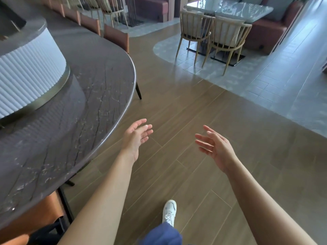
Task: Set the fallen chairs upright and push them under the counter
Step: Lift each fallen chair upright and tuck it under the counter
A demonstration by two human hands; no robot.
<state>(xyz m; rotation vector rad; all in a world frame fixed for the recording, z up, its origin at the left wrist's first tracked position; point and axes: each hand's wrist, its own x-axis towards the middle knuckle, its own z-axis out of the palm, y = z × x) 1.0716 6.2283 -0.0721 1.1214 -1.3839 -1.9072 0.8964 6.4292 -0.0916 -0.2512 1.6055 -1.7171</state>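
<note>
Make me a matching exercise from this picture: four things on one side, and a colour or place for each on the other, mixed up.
1. counter
2. shoe
3. pale chairs
4. orange chairs

A. at the far table
B. white, on the plank floor
C. dark and veined, with a curved edge
D. tucked along the counter

Pairs: 1-C, 2-B, 3-A, 4-D.

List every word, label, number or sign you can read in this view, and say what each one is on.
None: no text can be read anywhere.
The counter, the orange chairs along its edge, the wooden chairs by the far table and the white shoe show no lettering. If the shoe has a logo, it is too small to tell.
</note>
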